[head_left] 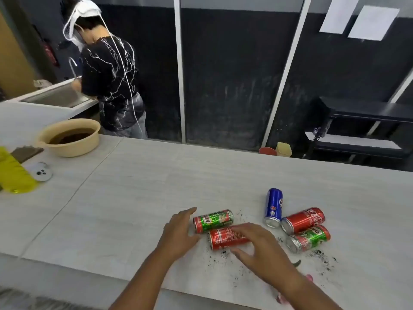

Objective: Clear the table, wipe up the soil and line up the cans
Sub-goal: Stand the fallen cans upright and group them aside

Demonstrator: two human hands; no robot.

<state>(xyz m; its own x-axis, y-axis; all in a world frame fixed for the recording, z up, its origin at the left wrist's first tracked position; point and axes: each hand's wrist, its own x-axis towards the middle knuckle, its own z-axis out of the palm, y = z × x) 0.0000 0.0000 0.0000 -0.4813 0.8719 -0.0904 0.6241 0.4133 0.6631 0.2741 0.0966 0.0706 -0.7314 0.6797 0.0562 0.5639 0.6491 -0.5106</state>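
Several drink cans lie on their sides on the pale table [145,186]. A green-and-red can [213,220] lies just right of my left hand [181,233], whose fingers are spread beside its end. My right hand [257,249] hovers open over a red can [225,239], fingers arched above it. Further right lie a blue can [273,206], another red can [302,220] and a second green-and-red can [309,238]. Black soil crumbs [321,258] are scattered around the cans. Something green and pink shows partly behind my right forearm.
A beige bowl [69,137] holding dark soil stands at the far left, with a yellow cloth [13,173], a small white device [41,173] and a dark pad nearby. Another person [109,70] stands at a sink beyond. A black shelf [362,128] is at the right.
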